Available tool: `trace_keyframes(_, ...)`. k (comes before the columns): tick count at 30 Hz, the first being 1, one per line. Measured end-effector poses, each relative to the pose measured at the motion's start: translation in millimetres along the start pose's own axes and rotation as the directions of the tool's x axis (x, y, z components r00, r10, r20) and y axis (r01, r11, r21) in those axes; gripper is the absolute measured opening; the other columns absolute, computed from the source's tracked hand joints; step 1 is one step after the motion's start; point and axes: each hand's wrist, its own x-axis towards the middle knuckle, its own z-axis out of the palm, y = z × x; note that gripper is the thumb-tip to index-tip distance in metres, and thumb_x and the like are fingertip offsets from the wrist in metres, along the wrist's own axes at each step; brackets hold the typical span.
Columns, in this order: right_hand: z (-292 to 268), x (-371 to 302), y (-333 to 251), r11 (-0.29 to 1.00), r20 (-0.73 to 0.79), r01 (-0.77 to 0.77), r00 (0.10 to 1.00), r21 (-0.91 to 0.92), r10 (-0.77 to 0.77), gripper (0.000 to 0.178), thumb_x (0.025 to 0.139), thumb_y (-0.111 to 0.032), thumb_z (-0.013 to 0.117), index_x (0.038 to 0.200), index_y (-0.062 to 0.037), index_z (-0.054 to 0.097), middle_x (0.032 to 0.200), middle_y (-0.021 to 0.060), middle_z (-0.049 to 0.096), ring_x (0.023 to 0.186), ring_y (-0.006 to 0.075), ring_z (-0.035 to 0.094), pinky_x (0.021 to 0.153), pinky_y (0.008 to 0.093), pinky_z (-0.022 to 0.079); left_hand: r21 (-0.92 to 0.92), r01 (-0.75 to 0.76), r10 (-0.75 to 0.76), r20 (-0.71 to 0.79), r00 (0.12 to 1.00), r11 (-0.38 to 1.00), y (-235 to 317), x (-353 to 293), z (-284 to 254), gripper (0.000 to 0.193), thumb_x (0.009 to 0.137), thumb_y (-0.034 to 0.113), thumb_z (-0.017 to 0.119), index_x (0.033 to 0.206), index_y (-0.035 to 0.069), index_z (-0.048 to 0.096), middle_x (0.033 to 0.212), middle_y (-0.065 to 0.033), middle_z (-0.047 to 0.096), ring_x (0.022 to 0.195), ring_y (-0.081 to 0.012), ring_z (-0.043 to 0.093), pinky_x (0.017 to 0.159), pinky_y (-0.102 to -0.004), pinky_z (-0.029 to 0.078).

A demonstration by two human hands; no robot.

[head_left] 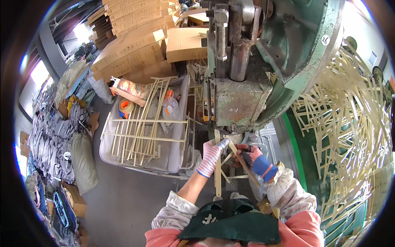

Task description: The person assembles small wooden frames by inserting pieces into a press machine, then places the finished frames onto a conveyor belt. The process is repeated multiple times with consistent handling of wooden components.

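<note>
Just below the head of a green press [242,101], both my hands work close together in knitted gloves. My left hand [210,158], in a white glove with pink and blue stripes, is closed around a long cream flat strip [218,181] hanging toward my lap. Its fingertips reach the upper end of a second, slanting cream strip [251,174]. My right hand [254,159], in a dark and red glove with a blue cuff, is closed on that slanting strip. The two strips' upper ends lie near each other under the press; whether they are joined I cannot tell.
A grey-white bin [175,158] at left holds cream strip frames, an orange tape roll [126,107] and plastic bags. Cardboard boxes [131,49] are stacked behind. At right, a big heap of cream strips [345,111] covers a green surface. Bundled grey goods [53,131] lie far left.
</note>
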Motion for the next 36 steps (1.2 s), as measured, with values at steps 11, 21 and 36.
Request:
trace_keyframes(11,-74,172,61,0.532,-0.053,0.058,0.980,-0.845,-0.191,0.019,0.086,-0.014,0.057,0.102,-0.0032,0.060,0.082,0.0078,0.064,0.071,0.0203,0.063,0.061,0.0317,0.051,0.320,0.039,-0.050,0.026,0.998,0.947,18,-2,0,0.017,0.077,0.020,0.073,0.075,0.004,0.066,0.054,0.0032,0.053,0.046,-0.0039,0.042,0.043,-0.0218,0.030)
trace_keyframes(21,-108,173,83,0.551,-0.034,0.078,0.981,-0.831,-0.191,0.023,0.088,-0.019,0.053,0.107,-0.0061,0.056,0.089,0.0074,0.063,0.078,0.0207,0.061,0.066,0.0332,0.050,0.456,0.040,-0.030,-0.029,0.999,0.889,4,-12,-5,0.027,0.078,0.026,0.073,0.070,0.003,0.062,0.055,0.0045,0.050,0.048,-0.0036,0.042,0.042,-0.0231,0.030)
trace_keyframes(36,-160,108,77,0.773,-0.104,-0.037,0.994,-0.633,-0.037,0.030,0.091,-0.025,0.047,0.116,-0.0104,0.051,0.098,0.0067,0.061,0.087,0.0212,0.059,0.074,0.0354,0.049,0.281,-0.009,0.026,-0.059,0.998,0.960,-25,-21,-10,0.017,0.085,0.022,0.064,0.081,0.006,0.062,0.058,0.0062,0.049,0.050,-0.0019,0.039,0.045,-0.0201,0.030)
